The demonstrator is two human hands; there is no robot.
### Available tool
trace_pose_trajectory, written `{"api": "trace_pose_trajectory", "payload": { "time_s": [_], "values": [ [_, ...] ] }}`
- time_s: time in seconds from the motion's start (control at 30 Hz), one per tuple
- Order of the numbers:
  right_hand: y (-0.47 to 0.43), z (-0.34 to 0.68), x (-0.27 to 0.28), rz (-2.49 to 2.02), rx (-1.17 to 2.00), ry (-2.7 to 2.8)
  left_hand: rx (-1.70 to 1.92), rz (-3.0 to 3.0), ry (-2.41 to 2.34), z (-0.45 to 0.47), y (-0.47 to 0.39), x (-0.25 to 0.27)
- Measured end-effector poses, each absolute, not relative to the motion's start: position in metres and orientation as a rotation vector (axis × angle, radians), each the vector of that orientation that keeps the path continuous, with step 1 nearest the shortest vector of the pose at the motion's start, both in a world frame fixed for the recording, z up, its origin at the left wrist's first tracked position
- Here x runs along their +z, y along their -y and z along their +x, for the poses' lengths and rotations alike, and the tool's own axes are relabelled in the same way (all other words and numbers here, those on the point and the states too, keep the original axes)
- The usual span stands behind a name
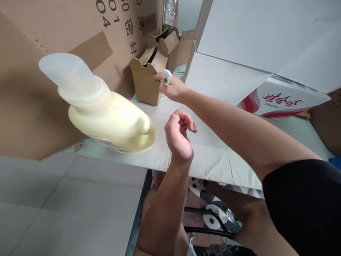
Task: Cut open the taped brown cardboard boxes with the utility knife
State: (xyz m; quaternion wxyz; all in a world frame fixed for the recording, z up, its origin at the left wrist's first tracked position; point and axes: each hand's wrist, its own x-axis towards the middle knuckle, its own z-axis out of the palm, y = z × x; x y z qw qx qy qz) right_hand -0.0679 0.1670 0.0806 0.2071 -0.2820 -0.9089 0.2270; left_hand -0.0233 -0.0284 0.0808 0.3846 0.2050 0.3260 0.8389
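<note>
My right hand [174, 87] reaches to a small brown cardboard box [146, 83] with notched top flaps, its fingers against the box's near corner. A small white piece [167, 76] sits at its fingers, like a ring; its exact kind is unclear. Nearer to me, my left hand [179, 137] hovers over the pale cloth with fingers loosely curled and a gap inside them, nothing visible in it. To its left stands a pale yellow plastic bottle [114, 119] with a clear cap [66, 73], seen tilted and apart from both hands.
A large printed carton [58, 32] rises at the left. Another notched cardboard box [170, 39] and a clear plastic bottle [170, 14] are behind. A white-and-red box [282, 99] lies against the white wall at the right. Light cloth [213, 156] covers the surface, above a tiled floor [98, 209].
</note>
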Motion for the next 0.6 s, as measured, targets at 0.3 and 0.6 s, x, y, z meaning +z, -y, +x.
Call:
{"api": "trace_pose_trajectory", "payload": {
  "time_s": [0.3, 0.6],
  "values": [
    [-0.096, 0.133, 0.076, -0.789, 0.965, 1.785, 2.310, 0.920, -0.849, -0.003, 0.050, 0.101],
    [-0.007, 0.264, 0.057, -0.591, 0.818, 1.775, 2.051, 1.515, -1.524, 0.018, 0.015, 0.072]
  ]
}}
